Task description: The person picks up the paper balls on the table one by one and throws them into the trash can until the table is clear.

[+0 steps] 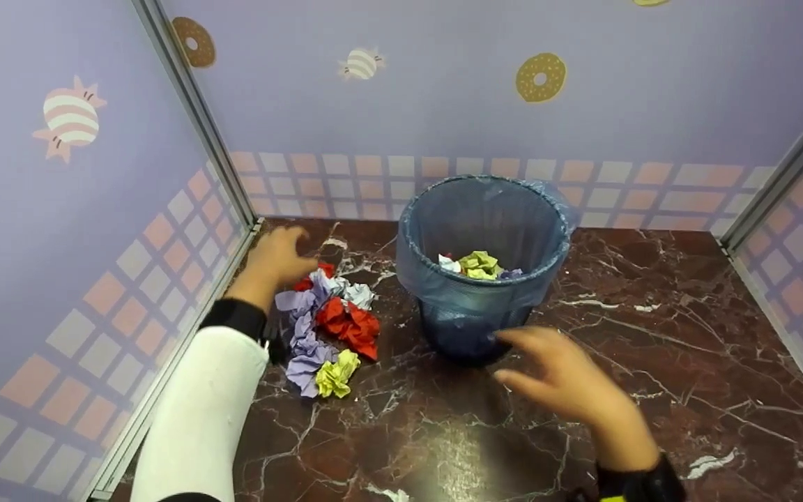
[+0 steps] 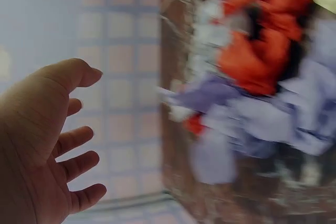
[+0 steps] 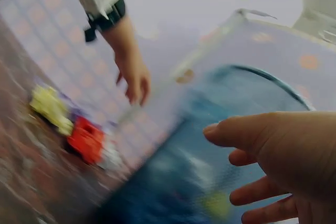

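Head view shows your left hand (image 1: 272, 261) empty, thumb and fingers parted wide, near the far end of a pile of crumpled paper (image 1: 339, 317): purple sheets (image 1: 306, 348), red, white and, nearest you, a yellow ball (image 1: 337, 374). Your right hand (image 1: 560, 376), also empty and wide, hovers near the front of the dark-blue waste bin (image 1: 454, 338), whose translucent liner (image 1: 412, 268) drapes over the rim; more crumpled paper (image 1: 479, 263) lies inside. Your bench (image 1: 652, 328) is dark red, white-veined marble pattern, enclosed by lilac panels (image 1: 443, 90) with doughnuts (image 1: 528, 85), striped sweets (image 1: 72, 118) and pink-and-white checks (image 1: 373, 187).
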A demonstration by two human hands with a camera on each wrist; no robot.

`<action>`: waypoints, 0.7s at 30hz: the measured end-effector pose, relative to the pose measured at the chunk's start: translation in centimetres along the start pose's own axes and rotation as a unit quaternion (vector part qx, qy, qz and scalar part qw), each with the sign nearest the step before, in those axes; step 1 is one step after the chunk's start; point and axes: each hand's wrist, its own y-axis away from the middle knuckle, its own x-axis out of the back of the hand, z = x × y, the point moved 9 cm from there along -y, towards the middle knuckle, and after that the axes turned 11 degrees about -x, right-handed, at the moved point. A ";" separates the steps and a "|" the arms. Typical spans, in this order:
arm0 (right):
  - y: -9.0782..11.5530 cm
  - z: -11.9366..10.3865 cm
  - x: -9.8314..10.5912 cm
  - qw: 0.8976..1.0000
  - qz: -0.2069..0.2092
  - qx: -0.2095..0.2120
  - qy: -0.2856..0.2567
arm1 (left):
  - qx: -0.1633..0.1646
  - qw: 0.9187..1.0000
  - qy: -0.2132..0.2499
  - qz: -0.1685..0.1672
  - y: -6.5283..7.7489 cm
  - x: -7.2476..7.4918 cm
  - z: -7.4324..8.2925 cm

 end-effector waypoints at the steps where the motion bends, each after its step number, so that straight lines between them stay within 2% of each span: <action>1: -0.1 -0.8 -1.0 1.000 -0.011 0.007 0.004 | 0.007 1.000 -0.007 -0.005 0.3 -0.8 -0.8; 6: -0.2 -4.8 -6.3 0.995 -0.074 0.059 0.027 | 0.020 0.999 -0.037 -0.009 1.4 -3.6 -3.6; 11: -0.3 -7.8 -10.2 0.985 -0.116 0.123 0.044 | 0.021 0.999 -0.048 -0.004 2.3 -5.6 -5.0; 16: -0.3 -8.5 -11.6 0.983 -0.128 0.128 0.023 | 0.020 0.999 -0.038 -0.006 3.3 -7.1 -6.1; 21: -0.3 -8.4 -12.0 0.983 -0.135 0.123 0.015 | 0.024 1.000 -0.002 0.000 4.3 -7.9 -6.9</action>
